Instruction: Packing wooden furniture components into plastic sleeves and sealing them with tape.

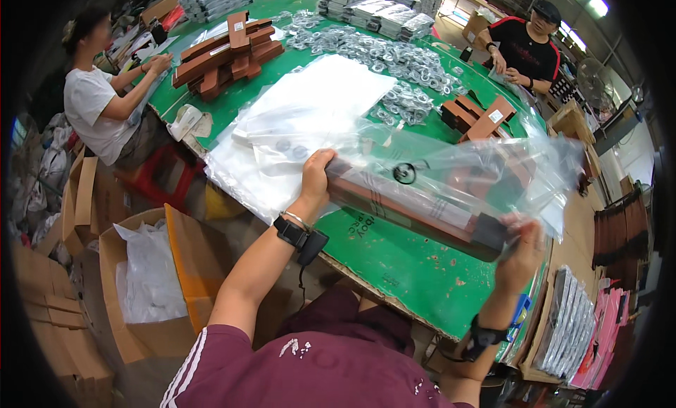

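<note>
A long brown bar (401,209) with a dark end cap (487,236) is held slantwise above the table's near edge. Around and above it spreads a large clear plastic bag (458,165), its loose part reaching to the right. My left hand (317,181) is closed on the bar's left end. At the capped end, my right hand (521,256) grips the bar through or along with the bag; its fingers are slightly blurred. Just beyond my left hand lies a pile of flat white plastic bags (282,126).
On the green table (401,264) are stacked brown bars (229,56), more bars (486,119) and many small wrapped rings (380,52). Co-workers sit at far left and far right. An opened carton (141,330) with plastic stands left of me; wrapped silvery packs (563,330) lie at right.
</note>
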Available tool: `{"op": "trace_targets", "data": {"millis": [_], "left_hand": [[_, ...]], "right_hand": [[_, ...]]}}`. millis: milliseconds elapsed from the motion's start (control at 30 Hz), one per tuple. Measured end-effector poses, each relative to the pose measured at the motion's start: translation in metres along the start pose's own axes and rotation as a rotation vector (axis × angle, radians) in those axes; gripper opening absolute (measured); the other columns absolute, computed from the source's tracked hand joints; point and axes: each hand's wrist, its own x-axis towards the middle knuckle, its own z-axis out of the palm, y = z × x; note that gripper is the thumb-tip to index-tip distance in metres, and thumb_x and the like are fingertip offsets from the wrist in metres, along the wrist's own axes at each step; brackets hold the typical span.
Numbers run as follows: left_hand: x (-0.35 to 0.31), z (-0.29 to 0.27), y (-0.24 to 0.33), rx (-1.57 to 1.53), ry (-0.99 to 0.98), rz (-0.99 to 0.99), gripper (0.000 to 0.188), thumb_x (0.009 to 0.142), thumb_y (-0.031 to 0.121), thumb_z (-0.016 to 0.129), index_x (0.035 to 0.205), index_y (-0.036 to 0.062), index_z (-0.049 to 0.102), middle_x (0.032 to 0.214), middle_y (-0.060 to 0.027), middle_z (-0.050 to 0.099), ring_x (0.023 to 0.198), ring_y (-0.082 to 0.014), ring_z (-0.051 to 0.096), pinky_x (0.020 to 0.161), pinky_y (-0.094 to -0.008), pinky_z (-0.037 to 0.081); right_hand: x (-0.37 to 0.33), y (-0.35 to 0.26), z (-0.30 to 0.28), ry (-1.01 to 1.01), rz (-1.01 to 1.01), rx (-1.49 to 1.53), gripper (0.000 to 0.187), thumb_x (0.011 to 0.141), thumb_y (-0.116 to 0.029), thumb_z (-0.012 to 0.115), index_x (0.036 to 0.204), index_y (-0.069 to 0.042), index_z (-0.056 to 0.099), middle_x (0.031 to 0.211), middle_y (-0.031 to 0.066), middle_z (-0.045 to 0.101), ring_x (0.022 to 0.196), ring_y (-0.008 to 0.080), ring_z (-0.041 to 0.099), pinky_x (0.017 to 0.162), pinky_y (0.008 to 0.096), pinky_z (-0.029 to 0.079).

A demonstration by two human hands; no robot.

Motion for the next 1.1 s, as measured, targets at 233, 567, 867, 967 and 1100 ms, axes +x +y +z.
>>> {"op": "trace_targets", "data": {"millis": [233, 567, 867, 967, 1100], "left_hand": [[-0.019, 0.014, -0.008, -0.359, -0.016, -0.478, 0.029, 0.091, 0.033, 0.056, 0.103, 0.0083, 0.064, 0.105, -0.0093, 0.066, 0.100, -0.0245, 0.060, 0.093, -0.0402, 0.047], [-0.081, 0.040, 0.009, -0.542, -0.553, -0.699, 0.063, 0.098, 0.060, 0.036, 0.142, 0.0160, 0.048, 0.139, -0.0050, 0.054, 0.131, -0.0235, 0.046, 0.114, -0.0477, 0.030], [-0.099, 0.065, -0.007, -0.541, -0.590, -0.575, 0.080, 0.094, 0.065, 0.045, 0.150, 0.0091, 0.034, 0.151, -0.0125, 0.042, 0.139, -0.0300, 0.040, 0.117, -0.0486, 0.030], [-0.077, 0.077, -0.007, -0.311, -0.397, -0.623, 0.069, 0.095, 0.058, 0.051, 0.139, 0.0056, 0.047, 0.136, -0.0115, 0.055, 0.122, -0.0265, 0.055, 0.107, -0.0429, 0.042], [-0.003, 0.080, -0.002, 0.379, -0.371, -0.420, 0.057, 0.094, 0.051, 0.057, 0.115, -0.0007, 0.064, 0.103, -0.0075, 0.068, 0.086, -0.0154, 0.063, 0.080, -0.0315, 0.052]], "right_hand": [[0.072, -0.112, 0.069, -0.131, 0.020, -0.140, 0.027, 0.103, -0.028, 0.053, 0.095, -0.005, 0.065, 0.079, 0.0014, 0.066, 0.056, 0.0026, 0.048, 0.051, 0.0181, 0.035], [0.104, -0.150, 0.116, -0.234, -0.188, 0.139, 0.021, 0.098, -0.017, 0.060, 0.096, 0.003, 0.067, 0.081, 0.0067, 0.067, 0.074, 0.0134, 0.064, 0.070, 0.0256, 0.050], [0.089, -0.127, 0.068, 0.197, -0.171, 0.160, 0.019, 0.099, -0.019, 0.059, 0.105, -0.001, 0.064, 0.089, 0.0038, 0.065, 0.080, 0.0115, 0.062, 0.074, 0.0252, 0.049], [0.062, -0.114, 0.038, 0.440, -0.125, 0.277, 0.021, 0.104, -0.019, 0.049, 0.101, -0.001, 0.061, 0.093, 0.0062, 0.064, 0.079, 0.0139, 0.060, 0.074, 0.0266, 0.049], [-0.020, -0.078, -0.025, 0.569, -0.072, 0.032, 0.018, 0.101, -0.016, 0.051, 0.097, -0.002, 0.060, 0.089, 0.0039, 0.060, 0.082, 0.0139, 0.057, 0.074, 0.0311, 0.049]]}}
